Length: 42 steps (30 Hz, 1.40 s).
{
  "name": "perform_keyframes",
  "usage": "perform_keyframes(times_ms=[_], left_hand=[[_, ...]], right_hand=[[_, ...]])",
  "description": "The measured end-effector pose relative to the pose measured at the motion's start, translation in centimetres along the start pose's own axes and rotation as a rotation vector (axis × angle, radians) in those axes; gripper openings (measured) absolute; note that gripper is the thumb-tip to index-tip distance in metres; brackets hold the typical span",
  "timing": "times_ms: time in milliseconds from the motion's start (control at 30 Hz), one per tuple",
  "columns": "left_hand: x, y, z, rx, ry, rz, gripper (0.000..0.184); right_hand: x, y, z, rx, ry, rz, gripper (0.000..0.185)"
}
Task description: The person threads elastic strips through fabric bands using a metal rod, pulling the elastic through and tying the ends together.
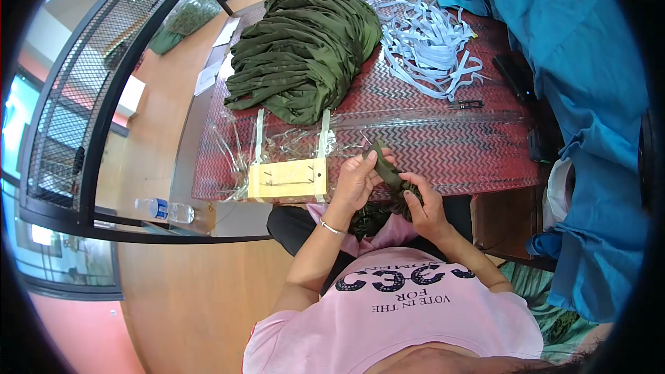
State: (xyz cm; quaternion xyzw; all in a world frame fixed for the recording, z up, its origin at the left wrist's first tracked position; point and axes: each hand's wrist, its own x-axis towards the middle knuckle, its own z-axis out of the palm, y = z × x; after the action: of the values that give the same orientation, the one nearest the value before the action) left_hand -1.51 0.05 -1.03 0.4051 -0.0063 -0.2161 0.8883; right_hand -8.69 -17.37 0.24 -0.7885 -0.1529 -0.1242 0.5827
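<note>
Dark green cloth [388, 167] stretches between my two hands at the table's front edge. My left hand [359, 179], with a bracelet at the wrist, pinches its flat upper end between thumb and fingers. My right hand [427, 208] grips the bunched, gathered part lower down. More of the cloth hangs toward my lap, partly hidden by my hands. A thin, pointed thing shows just above my left fingertips, too small to make out. Left of my left hand lies a yellow wooden block [287, 179] with nails in it and white bands running from it.
A large heap of green fabric [305, 52] and a tangle of white elastic bands [429, 48] lie on the red patterned table [443, 145]. A small black tool [466, 104] and a black case [512, 76] sit right. Blue cloth [575, 97] hangs there; a water bottle [165, 210] lies left.
</note>
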Motion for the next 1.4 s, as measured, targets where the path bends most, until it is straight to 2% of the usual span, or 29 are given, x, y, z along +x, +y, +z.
perform_keyframes(times_ms=[100, 233, 333, 433, 700, 800, 933, 1100, 1200, 1300, 1400], left_hand=[[-0.3, -0.1, -0.1, 0.087, 0.018, -0.014, 0.031], [-0.6, -0.4, 0.3, 0.269, 0.046, 0.021, 0.033], [-0.8, 0.3, 0.7, 0.029, 0.010, -0.029, 0.041], [-0.5, 0.3, 0.4, -0.001, 0.027, -0.036, 0.047], [-0.3, -0.7, -0.8, 0.094, 0.014, -0.020, 0.039], [-0.4, -1.3, -0.3, 0.100, -0.001, -0.003, 0.039], [-0.8, -2.1, 0.2, 0.101, 0.027, 0.032, 0.039], [-0.8, -2.0, 0.0, 0.011, -0.063, -0.018, 0.039], [-0.8, -2.1, 0.4, -0.069, -0.089, -0.020, 0.038], [-0.9, -2.0, 0.7, -0.066, -0.060, -0.045, 0.041], [-1.0, -1.3, 0.8, -0.130, -0.035, -0.129, 0.045]], right_hand=[[0.3, -0.4, -0.1, 0.085, -0.048, 0.127, 0.026], [0.4, 0.3, 0.8, 0.283, 0.031, 0.170, 0.024], [0.5, 0.4, 0.5, 0.404, 0.007, 0.251, 0.023], [0.4, 0.4, 0.3, 0.392, -0.023, 0.289, 0.023], [-0.2, 0.4, 0.6, 0.413, -0.016, 0.345, 0.024], [-0.3, 0.8, 1.3, 0.293, 0.074, 0.231, 0.024], [-0.1, 0.9, 1.4, 0.292, 0.063, 0.191, 0.024], [-0.4, 0.8, 1.4, 0.353, 0.074, 0.217, 0.023], [-0.8, 1.4, 1.8, 0.312, 0.135, 0.168, 0.023], [-0.6, 0.5, 1.4, 0.207, 0.105, 0.180, 0.021], [-0.4, 0.9, 1.2, 0.099, 0.129, 0.061, 0.022]])
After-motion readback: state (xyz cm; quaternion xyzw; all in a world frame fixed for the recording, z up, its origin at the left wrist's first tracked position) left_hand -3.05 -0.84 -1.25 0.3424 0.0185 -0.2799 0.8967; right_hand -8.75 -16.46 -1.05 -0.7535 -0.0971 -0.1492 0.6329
